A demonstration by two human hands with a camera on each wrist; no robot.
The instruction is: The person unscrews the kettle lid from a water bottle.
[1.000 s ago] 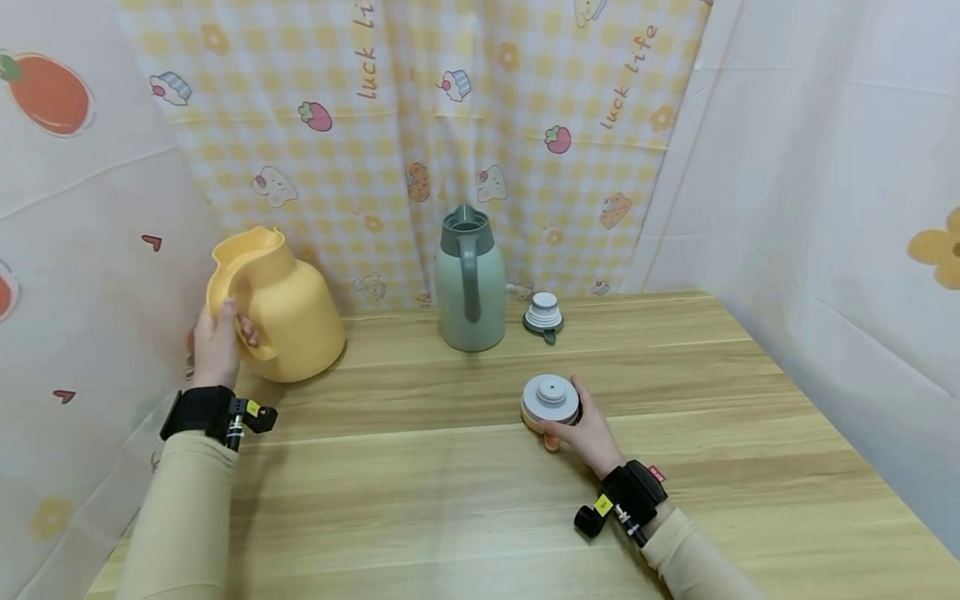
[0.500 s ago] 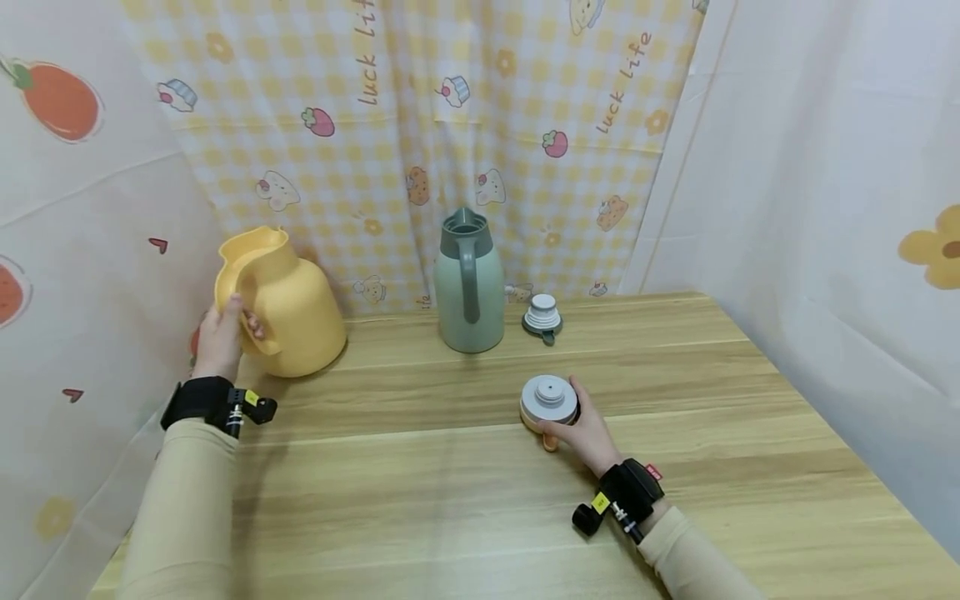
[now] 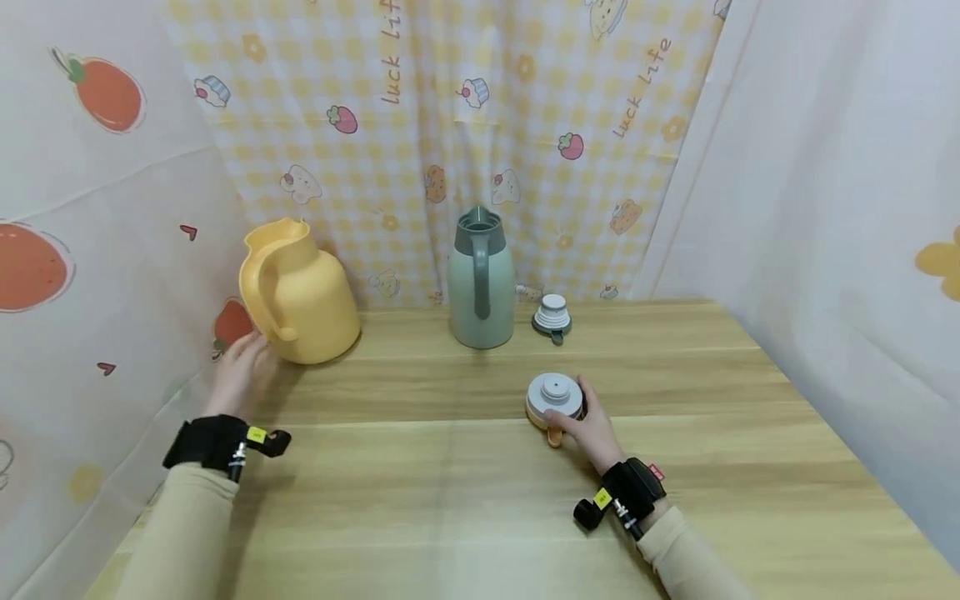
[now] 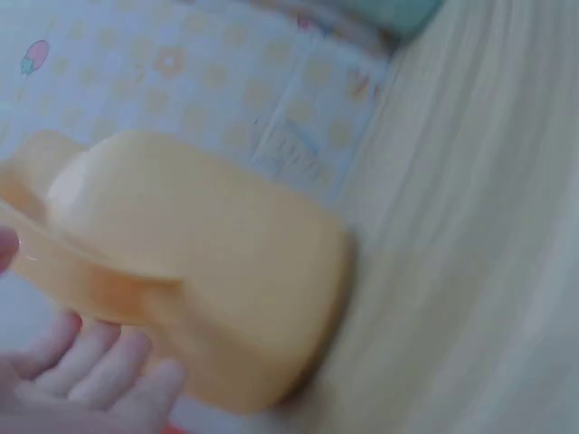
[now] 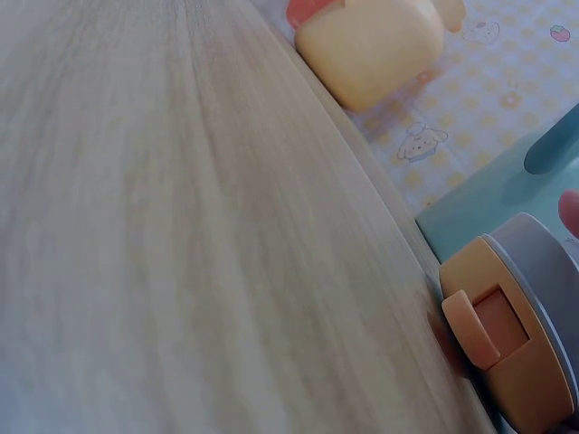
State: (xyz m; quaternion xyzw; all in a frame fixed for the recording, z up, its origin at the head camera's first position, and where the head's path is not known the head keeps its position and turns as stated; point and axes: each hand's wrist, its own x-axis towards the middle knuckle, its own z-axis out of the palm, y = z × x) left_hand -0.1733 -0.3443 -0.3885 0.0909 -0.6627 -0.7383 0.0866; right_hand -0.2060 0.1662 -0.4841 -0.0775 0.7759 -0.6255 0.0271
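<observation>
A yellow jug (image 3: 318, 308) stands at the back left with its handle (image 3: 258, 283) facing me. My left hand (image 3: 242, 379) is just off that handle; in the left wrist view its fingers (image 4: 95, 371) are spread below the handle, and nothing is in them. On the right, my right hand (image 3: 596, 433) grips a round lid (image 3: 546, 410) by its side, thumb in front and fingers behind. The lid lies upside down on the table, grey inner side up, with an orange tab (image 5: 470, 330) toward me.
A green thermos jug (image 3: 483, 292) with its top uncovered stands at the back middle. Beside it lies a grey-and-green stopper lid (image 3: 552, 318), upturned. Patterned curtains (image 3: 480, 150) close in the wooden table (image 3: 420, 500) at the back and sides.
My left hand has let go of the yellow jug's handle and drawn down toward me. The jug stays at the back left. My right hand keeps its hold on the lid.
</observation>
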